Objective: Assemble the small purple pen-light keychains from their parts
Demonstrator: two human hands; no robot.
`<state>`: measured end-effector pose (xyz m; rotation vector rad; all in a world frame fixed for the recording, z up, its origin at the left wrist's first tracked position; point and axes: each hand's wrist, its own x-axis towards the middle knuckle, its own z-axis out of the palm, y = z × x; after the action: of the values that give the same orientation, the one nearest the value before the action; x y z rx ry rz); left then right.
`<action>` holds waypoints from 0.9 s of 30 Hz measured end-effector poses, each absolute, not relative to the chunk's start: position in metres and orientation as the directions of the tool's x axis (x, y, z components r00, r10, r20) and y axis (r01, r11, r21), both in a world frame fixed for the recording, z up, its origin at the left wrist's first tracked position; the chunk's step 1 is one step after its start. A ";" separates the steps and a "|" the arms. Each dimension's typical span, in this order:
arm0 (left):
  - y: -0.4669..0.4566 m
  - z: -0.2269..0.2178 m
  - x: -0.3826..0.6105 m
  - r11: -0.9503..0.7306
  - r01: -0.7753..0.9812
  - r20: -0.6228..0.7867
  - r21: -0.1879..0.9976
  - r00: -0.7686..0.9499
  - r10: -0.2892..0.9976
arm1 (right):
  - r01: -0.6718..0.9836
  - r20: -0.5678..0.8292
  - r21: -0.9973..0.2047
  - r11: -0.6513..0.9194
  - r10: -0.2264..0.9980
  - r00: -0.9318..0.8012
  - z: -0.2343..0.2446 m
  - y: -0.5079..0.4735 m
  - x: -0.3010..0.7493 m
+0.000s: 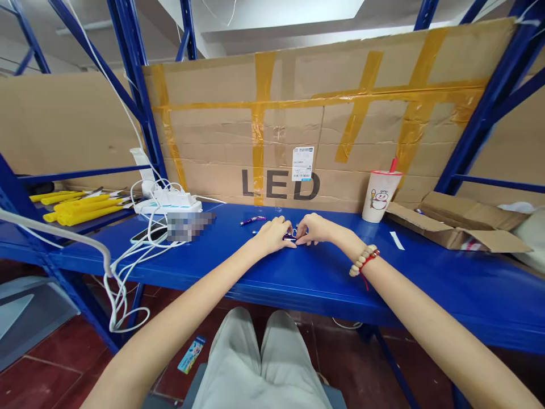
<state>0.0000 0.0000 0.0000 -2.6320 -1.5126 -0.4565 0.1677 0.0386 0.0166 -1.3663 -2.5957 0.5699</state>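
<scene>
Two bare hands meet over a blue metal shelf (332,278) used as a worktop. The left hand (272,235) and right hand (315,228) both pinch one slim, shiny purple pen-like piece (290,237) between their fingertips, just above the surface near the middle of the shelf; the fingers hide part of it. A beaded bracelet (364,261) with a red cord circles the right wrist.

Just beyond the left hand, a second purple pen (252,220) lies flat. To the left, white cables (149,227) tangle around a white power strip (168,205), beside a pixelated patch, and trail over the front edge. Farther left lies a pile of yellow-handled tools (87,211).

To the right stand a white paper cup (378,197) with a cartoon figure and red straw, a small white strip (397,240), and an open cardboard box (460,236).

Behind the shelf rises a wide cardboard panel (213,139), crossed with amber tape, printed "LED" and bearing a white label (302,163). Blue rack posts (136,85) frame it, under a pale ceiling.

Below, the seated person's light trousers (259,392) show above a reddish tiled floor (46,375), where a blue packet (191,354) lies.
</scene>
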 end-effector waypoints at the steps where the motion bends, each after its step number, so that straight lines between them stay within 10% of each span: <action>1: 0.002 0.000 0.000 -0.504 0.859 0.260 0.089 0.469 0.844 | 0.754 -0.042 -0.417 0.507 0.818 -0.574 0.016 0.038 0.168; 8: 0.015 0.007 0.003 -0.466 0.873 0.119 0.142 0.452 0.884 | 0.737 -0.139 -0.528 0.422 0.813 -0.565 0.020 0.038 0.169; 27: -0.011 -0.012 -0.003 -0.677 0.599 0.548 0.428 0.423 0.721 | 0.684 0.060 -0.590 0.429 0.868 -0.493 -0.002 0.030 0.162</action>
<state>-0.0028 -0.0114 -0.0116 -2.7871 -1.3060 -1.2153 0.1622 0.0296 -0.0018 -1.3268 -2.3317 0.7185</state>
